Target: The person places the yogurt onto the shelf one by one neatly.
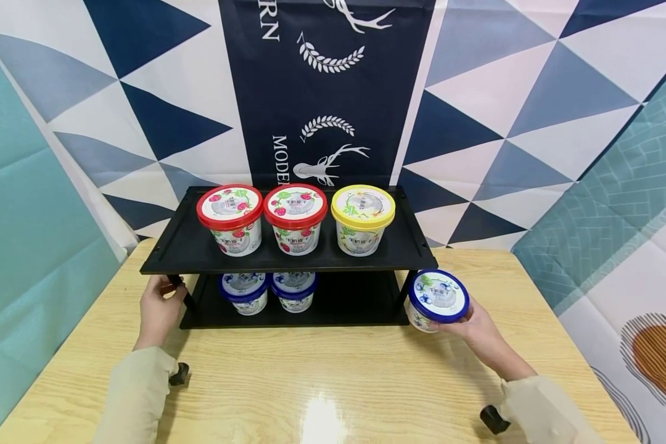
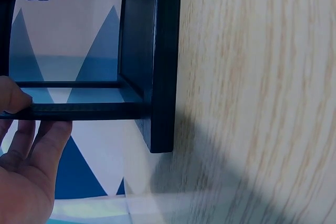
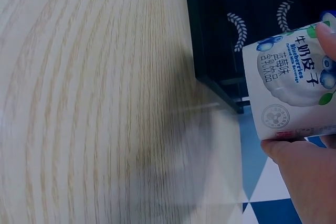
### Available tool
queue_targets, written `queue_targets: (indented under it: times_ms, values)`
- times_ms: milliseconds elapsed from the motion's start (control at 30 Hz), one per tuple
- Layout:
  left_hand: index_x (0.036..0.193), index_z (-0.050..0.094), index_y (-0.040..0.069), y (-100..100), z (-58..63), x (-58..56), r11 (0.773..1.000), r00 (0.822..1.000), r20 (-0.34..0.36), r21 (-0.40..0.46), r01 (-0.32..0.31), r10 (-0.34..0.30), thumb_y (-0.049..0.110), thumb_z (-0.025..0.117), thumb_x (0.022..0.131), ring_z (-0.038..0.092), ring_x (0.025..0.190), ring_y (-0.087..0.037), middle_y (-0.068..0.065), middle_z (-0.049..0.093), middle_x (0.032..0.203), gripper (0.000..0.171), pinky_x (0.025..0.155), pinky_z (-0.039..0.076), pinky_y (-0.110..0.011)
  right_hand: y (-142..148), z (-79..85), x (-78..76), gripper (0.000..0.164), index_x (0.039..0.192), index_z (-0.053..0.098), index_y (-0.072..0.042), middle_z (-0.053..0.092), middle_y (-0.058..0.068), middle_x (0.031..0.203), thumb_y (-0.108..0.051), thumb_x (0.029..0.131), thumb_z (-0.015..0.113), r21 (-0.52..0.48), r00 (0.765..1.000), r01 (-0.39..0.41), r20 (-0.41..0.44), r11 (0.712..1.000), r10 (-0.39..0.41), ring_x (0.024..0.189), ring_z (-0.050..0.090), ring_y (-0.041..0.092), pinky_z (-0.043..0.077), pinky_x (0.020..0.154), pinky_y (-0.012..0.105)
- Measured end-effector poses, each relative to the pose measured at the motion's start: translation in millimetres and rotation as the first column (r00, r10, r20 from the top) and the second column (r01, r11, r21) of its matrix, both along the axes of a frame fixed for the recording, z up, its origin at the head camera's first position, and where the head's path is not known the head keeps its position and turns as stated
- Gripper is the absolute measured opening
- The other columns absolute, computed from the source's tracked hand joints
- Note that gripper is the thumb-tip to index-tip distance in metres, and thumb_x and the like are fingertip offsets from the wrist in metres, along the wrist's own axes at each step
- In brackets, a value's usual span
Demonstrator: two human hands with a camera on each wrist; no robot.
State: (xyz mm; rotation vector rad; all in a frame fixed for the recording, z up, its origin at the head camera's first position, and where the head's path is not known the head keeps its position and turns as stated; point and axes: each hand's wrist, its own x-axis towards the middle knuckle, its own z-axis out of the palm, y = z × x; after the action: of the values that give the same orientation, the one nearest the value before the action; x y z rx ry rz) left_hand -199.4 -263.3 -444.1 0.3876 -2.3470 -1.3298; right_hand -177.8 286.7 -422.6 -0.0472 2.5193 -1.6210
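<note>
A black two-tier shelf [image 1: 324, 264] stands on the table. My left hand [image 1: 158, 311] is at its front left post; in the left wrist view the thumb and fingers [image 2: 44, 148] pinch that post [image 2: 94, 111] from either side. Beyond the shelf's right end, my right hand [image 1: 481, 339] grips a blue-lidded tub [image 1: 439, 297] around its side. The right wrist view shows blueberries printed on this tub [image 3: 291, 85]; its base appears close to the table, though contact cannot be told. Two similar blue-lidded tubs [image 1: 244, 290] sit on the lower tier, at its left.
On the upper tier stand two red-lidded tubs [image 1: 235, 222] and a yellow-lidded tub [image 1: 362, 219]. A wood-grain table [image 1: 288, 376] extends in front of the shelf. Behind it hangs a patterned cloth [image 1: 322, 92]. Black straps [image 1: 494, 419] are at both wrists.
</note>
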Motion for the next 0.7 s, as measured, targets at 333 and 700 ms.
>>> queue_targets:
  times_ms: [333, 700]
  values:
    - [0.110, 0.049, 0.003, 0, -1.5, -0.3, 1.000, 1.000, 0.015, -0.003, -0.009, 0.009, 0.005, 0.052, 0.091, 0.043, 0.086, 0.008, -0.009, 0.055, 0.112, 0.019, 0.072, 0.040, -0.006, -6, 0.3, 1.1, 0.093, 0.147, 0.018, -0.005, 0.035, 0.018, 0.145, -0.017, 0.076, 0.077, -0.036, 1.000, 0.001, 0.004, 0.999, -0.001, 0.120, 0.041, 0.009, 0.040, 0.085, 0.007]
    - [0.111, 0.048, 0.003, 0, -0.2, 0.3, 1.000, 0.999, 0.034, 0.004, -0.014, 0.014, 0.007, 0.051, 0.091, 0.043, 0.089, 0.006, -0.009, 0.055, 0.113, 0.019, 0.073, 0.041, -0.008, -12, 0.4, 2.6, 0.091, 0.147, 0.019, -0.005, 0.035, 0.019, 0.144, -0.014, 0.077, 0.076, -0.059, 1.000, -0.002, -0.007, 0.998, 0.002, 0.109, 0.044, -0.007, 0.041, 0.085, 0.008]
